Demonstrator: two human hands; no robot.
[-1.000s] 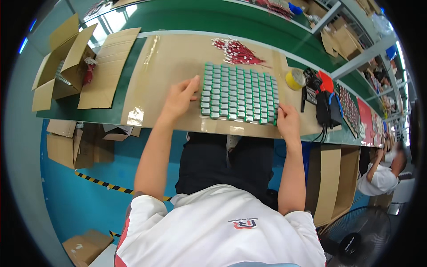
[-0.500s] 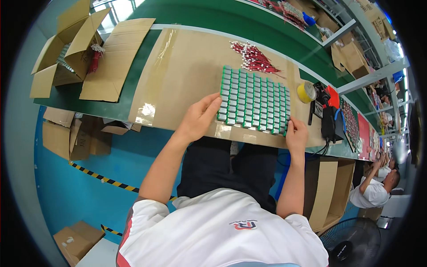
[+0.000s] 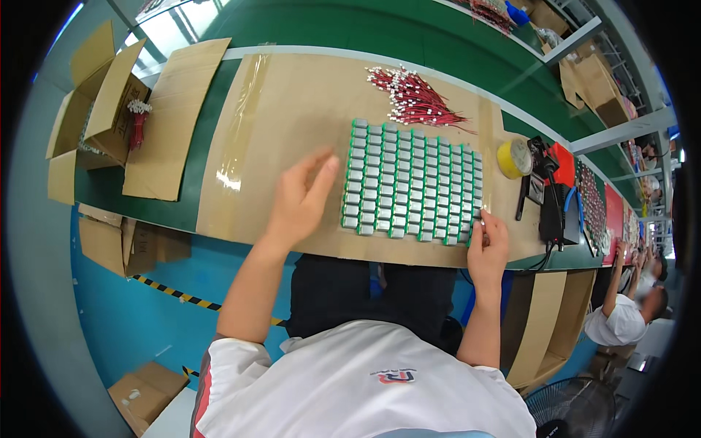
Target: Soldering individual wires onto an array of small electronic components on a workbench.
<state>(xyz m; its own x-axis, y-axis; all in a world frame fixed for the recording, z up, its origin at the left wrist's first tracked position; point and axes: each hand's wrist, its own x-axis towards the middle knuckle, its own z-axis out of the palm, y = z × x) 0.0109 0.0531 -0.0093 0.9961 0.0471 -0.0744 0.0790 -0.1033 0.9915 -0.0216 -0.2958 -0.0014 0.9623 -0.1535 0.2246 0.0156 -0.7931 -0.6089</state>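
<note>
A grid of small grey blocks with green strips (image 3: 412,182) lies in rows on the cardboard sheet in front of me. They look like battery cells with circuit boards, but I cannot be sure. My left hand (image 3: 299,201) is off to the left of the grid, touching nothing, with thumb and fingers apart. At the near right corner, my right hand (image 3: 489,244) pinches the edge of the grid between thumb and fingers. Just beyond the grid is a loose pile of red wires with white connectors (image 3: 420,98).
Right of the grid are a roll of yellow tape (image 3: 514,158) and a black device with cables (image 3: 558,215). An open cardboard box (image 3: 109,120) stands at the far left beside a bundle of red wires (image 3: 138,124). Other people (image 3: 621,317) work farther right along the bench.
My left hand has let go of the grid's left edge and moved left. The grid sits slightly nearer to me in the picture. My right hand stays at its near right corner.
</note>
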